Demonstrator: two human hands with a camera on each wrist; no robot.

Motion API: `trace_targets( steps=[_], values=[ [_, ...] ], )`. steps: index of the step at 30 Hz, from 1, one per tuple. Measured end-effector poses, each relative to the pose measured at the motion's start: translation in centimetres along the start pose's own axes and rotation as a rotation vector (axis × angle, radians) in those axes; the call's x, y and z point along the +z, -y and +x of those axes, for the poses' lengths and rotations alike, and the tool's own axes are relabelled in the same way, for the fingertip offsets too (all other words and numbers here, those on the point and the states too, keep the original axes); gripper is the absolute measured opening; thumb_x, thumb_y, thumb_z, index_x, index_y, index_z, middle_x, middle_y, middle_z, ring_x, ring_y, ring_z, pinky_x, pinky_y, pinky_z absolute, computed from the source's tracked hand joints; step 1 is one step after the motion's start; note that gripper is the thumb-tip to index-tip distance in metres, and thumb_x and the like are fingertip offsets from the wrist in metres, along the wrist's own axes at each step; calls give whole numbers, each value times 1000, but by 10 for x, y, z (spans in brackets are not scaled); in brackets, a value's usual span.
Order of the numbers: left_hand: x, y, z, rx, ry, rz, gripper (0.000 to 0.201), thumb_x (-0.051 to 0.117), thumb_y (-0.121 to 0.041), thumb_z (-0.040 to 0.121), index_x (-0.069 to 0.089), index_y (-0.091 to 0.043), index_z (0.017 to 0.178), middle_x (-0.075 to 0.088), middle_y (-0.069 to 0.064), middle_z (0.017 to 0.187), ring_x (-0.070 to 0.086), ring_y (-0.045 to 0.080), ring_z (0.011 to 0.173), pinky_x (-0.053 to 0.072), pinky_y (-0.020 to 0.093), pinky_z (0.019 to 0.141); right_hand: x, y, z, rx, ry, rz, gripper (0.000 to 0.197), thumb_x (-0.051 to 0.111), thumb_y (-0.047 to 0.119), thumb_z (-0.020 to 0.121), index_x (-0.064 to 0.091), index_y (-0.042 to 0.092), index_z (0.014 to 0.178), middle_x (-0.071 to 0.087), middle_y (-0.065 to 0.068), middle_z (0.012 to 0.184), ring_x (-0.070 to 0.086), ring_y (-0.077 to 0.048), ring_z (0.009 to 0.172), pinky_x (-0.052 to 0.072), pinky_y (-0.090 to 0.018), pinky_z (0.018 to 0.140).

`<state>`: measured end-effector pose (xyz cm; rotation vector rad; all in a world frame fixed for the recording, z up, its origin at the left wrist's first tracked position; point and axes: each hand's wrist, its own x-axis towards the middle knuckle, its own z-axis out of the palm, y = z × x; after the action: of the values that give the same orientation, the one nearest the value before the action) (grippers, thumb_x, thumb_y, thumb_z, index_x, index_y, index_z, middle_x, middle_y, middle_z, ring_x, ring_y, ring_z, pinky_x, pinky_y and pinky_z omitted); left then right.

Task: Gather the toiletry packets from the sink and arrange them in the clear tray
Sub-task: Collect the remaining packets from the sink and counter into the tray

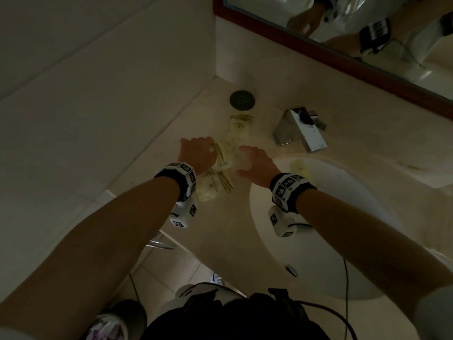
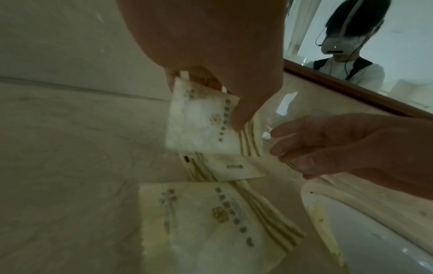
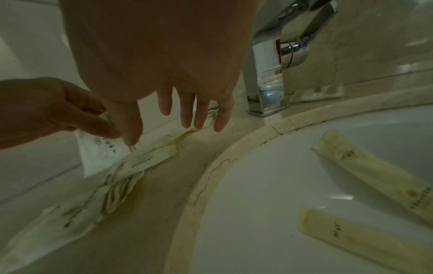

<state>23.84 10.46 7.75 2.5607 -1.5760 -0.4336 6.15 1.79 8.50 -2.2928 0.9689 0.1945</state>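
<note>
My left hand [image 1: 196, 153] pinches a white square packet [image 2: 199, 122] by its top edge, with the thumb on its face, and holds it above the counter. Just to its right is my right hand [image 1: 255, 164], open with straight fingers [image 3: 187, 115], beside the faintly visible clear tray [image 2: 284, 109]. A narrow packet [image 2: 225, 166] and a larger square packet [image 2: 211, 222] lie flat on the counter below. Another packet [image 1: 241, 126] lies further back. Two long yellowish packets [image 3: 374, 176] [image 3: 351, 241] lie in the white sink [image 3: 269, 213].
A chrome faucet [image 1: 299, 128] stands behind the basin, right of my hands. A black round disc [image 1: 242, 100] sits in the counter's back corner. The tiled wall closes in on the left, and a wood-framed mirror [image 1: 343, 33] hangs behind.
</note>
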Motion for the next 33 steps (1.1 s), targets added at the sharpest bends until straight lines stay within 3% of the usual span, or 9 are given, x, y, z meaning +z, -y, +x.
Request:
trace_targets(
  steps=[4, 7, 10, 13, 17, 20, 24, 30, 33],
  values=[
    [-8, -14, -4, 41, 101, -338, 30, 58, -33, 90, 60, -17, 114, 67, 7, 98, 62, 26, 91, 42, 27, 74, -5, 9, -2, 8, -37, 232, 47, 61, 23, 89, 47, 17, 133, 59, -8, 124, 52, -25, 115, 41, -34, 97],
    [-10, -23, -12, 88, 116, -395, 26, 60, -38, 89, 61, -20, 107, 62, -5, 83, 61, 21, 84, 37, 24, 67, -8, 15, -6, 21, -75, 261, 7, 55, 19, 88, 61, 22, 88, 62, -7, 92, 56, -25, 88, 43, -35, 77],
    [-7, -27, -15, 96, 173, -363, 32, 61, -41, 87, 59, -21, 113, 64, -2, 92, 61, 22, 92, 38, 25, 70, -7, 9, -10, 58, -116, 272, 31, 55, 18, 86, 42, 27, 60, 50, -1, 70, 48, -21, 74, 36, -33, 68],
    [-6, -28, -18, 95, 241, -247, 47, 56, -45, 90, 55, -16, 126, 61, 8, 119, 57, 26, 107, 42, 30, 84, -8, -3, -14, 86, -148, 341, 34, 59, 18, 86, 43, 28, 59, 45, 7, 63, 47, -20, 74, 37, -33, 69],
    [-4, -32, -24, 109, 294, -333, 19, 58, -34, 89, 62, -17, 82, 57, 1, 74, 53, 19, 73, 35, 27, 58, -10, -11, -22, 79, -144, 422, 4, 66, 22, 83, 65, 23, 80, 65, 1, 84, 60, -23, 86, 47, -37, 77],
    [-2, -40, -28, 114, 309, -324, 34, 61, -28, 87, 46, -23, 57, 43, -3, 58, 43, 14, 58, 30, 26, 54, -10, -12, -29, 64, -177, 475, 9, 66, 21, 83, 72, 17, 89, 69, -1, 89, 62, -18, 85, 49, -35, 79],
    [-3, -43, -35, 93, 327, -310, 29, 61, -27, 88, 52, -13, 65, 43, -1, 59, 45, 19, 63, 34, 29, 62, -10, -13, -35, 65, -173, 471, 11, 64, 18, 85, 74, 14, 89, 65, 2, 81, 55, -11, 76, 41, -22, 65],
    [-5, -41, -36, 85, 317, -378, 36, 67, -26, 83, 49, -24, 52, 43, -1, 55, 41, 13, 54, 31, 26, 59, -3, -9, -40, 27, -159, 459, 9, 63, 17, 86, 68, 12, 92, 62, -2, 88, 55, -18, 82, 43, -36, 76],
    [-6, -37, -37, 92, 312, -446, 38, 69, -25, 82, 49, -27, 49, 42, -3, 53, 39, 11, 52, 30, 26, 58, -3, -3, -41, -14, -99, 338, 25, 70, 23, 82, 67, 10, 104, 60, -1, 92, 55, -18, 86, 44, -36, 79]
  ],
)
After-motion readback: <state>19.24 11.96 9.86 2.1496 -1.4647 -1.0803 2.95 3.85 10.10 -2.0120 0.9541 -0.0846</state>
